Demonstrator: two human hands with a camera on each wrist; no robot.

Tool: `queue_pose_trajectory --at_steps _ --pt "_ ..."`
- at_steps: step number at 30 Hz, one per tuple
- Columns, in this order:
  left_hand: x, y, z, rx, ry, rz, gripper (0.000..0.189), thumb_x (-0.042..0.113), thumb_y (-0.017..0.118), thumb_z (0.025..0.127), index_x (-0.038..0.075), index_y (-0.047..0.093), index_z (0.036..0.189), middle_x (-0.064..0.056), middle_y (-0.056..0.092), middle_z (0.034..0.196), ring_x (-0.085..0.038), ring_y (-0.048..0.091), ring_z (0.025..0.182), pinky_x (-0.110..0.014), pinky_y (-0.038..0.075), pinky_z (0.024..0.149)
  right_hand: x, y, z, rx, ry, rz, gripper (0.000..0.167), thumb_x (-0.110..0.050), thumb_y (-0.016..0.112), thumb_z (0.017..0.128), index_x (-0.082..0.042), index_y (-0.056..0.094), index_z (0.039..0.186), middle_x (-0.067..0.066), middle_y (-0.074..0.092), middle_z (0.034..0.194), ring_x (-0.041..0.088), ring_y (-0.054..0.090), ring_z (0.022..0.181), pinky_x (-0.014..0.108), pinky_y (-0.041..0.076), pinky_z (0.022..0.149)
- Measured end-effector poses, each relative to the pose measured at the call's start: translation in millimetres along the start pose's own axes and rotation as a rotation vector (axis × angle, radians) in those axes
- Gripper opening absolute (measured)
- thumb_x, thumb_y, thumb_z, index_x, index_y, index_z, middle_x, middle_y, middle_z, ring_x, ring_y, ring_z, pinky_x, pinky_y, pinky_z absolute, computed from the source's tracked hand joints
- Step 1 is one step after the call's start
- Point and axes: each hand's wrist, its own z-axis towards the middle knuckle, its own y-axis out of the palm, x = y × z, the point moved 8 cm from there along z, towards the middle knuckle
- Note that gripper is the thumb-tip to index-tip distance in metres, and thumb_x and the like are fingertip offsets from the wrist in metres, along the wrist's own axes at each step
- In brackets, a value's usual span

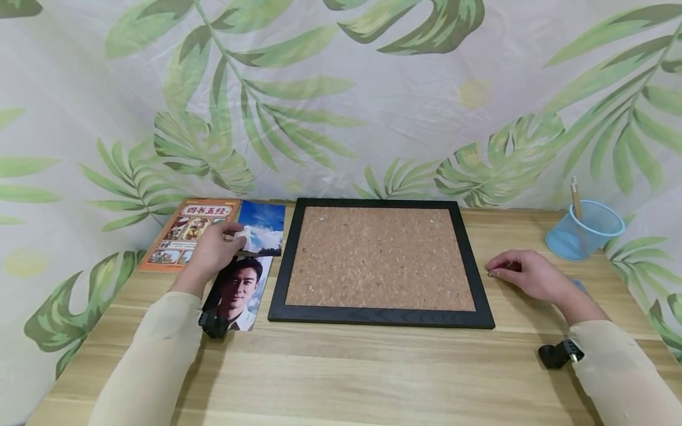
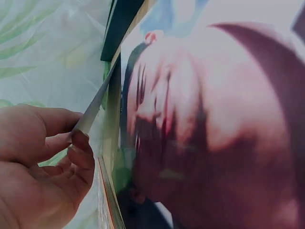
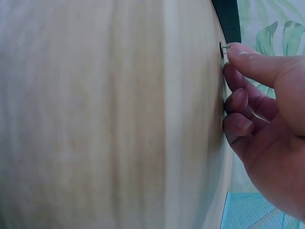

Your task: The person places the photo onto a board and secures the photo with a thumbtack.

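My left hand (image 1: 214, 248) pinches the edge of a sky photo (image 1: 268, 222), which shows blue sky and white cloud. In the left wrist view this photo (image 2: 94, 104) is seen nearly edge-on, tilted up between thumb and fingers. Below it lies a portrait photo (image 1: 237, 290), its upper part overlapped. To the right of a black-framed cork board (image 1: 380, 260), my right hand (image 1: 527, 274) is low over the wood. Its thumb and fingertip are at a small metal thumbtack (image 3: 225, 47), the point sticking up, close against the tabletop.
An orange booklet (image 1: 176, 242) lies at the back left, partly under the left hand. A blue mesh pen cup (image 1: 586, 228) with a pencil (image 1: 576, 198) stands at the back right. Behind the wooden table (image 1: 341, 373) hangs a leaf-patterned cloth (image 1: 394, 106).
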Motion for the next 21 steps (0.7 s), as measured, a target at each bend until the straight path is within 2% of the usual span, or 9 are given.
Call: queue_pose_trajectory --at_steps 4,7,13,17,21 --pt "3.0 -2.9 -4.4 0.012 0.008 -0.048 0.046 0.016 0.058 0.11 -0.005 0.056 0.151 -0.032 0.057 0.145 -0.043 0.066 0.116 -0.038 0.055 0.079 -1.9 -0.5 1.6 0.002 -0.002 0.005 0.014 -0.01 0.074 0.102 -0.006 0.081 0.114 0.01 0.08 0.108 0.009 0.062 0.09 0.025 0.05 0.076" --pt "4.6 -3.5 -6.9 0.016 0.011 -0.069 0.047 0.016 0.058 0.111 -0.004 0.055 0.153 -0.031 0.055 0.148 -0.043 0.065 0.118 -0.036 0.055 0.08 -3.3 -0.9 1.5 0.005 0.0 0.003 0.013 -0.01 0.074 0.102 -0.006 0.081 0.112 0.009 0.08 0.106 0.008 0.061 0.089 0.025 0.05 0.075" --pt "4.7 -4.3 -10.8 0.043 0.016 -0.126 0.047 0.013 0.057 0.111 -0.001 0.054 0.155 -0.03 0.054 0.153 -0.046 0.063 0.128 -0.045 0.057 0.092 -3.8 -0.5 1.1 0.007 0.009 -0.005 0.012 -0.011 0.074 0.102 -0.005 0.081 0.111 0.009 0.079 0.104 0.01 0.06 0.088 0.025 0.049 0.075" --pt "3.0 -4.5 -14.7 0.054 0.015 -0.175 0.048 0.01 0.055 0.111 0.0 0.052 0.157 -0.03 0.051 0.157 -0.049 0.058 0.137 -0.053 0.054 0.101 -3.1 -0.9 0.5 0.018 0.026 -0.003 0.012 -0.011 0.073 0.102 -0.004 0.08 0.11 0.01 0.078 0.104 0.013 0.061 0.089 0.026 0.049 0.075" --pt "2.2 -4.3 -19.2 0.049 0.007 -0.211 0.051 0.008 0.054 0.11 0.0 0.048 0.16 -0.031 0.045 0.162 -0.05 0.052 0.145 -0.053 0.052 0.104 -1.7 -3.6 -1.6 0.042 0.06 0.001 0.012 -0.012 0.073 0.103 -0.004 0.079 0.11 0.01 0.077 0.102 0.015 0.06 0.086 0.026 0.048 0.072"
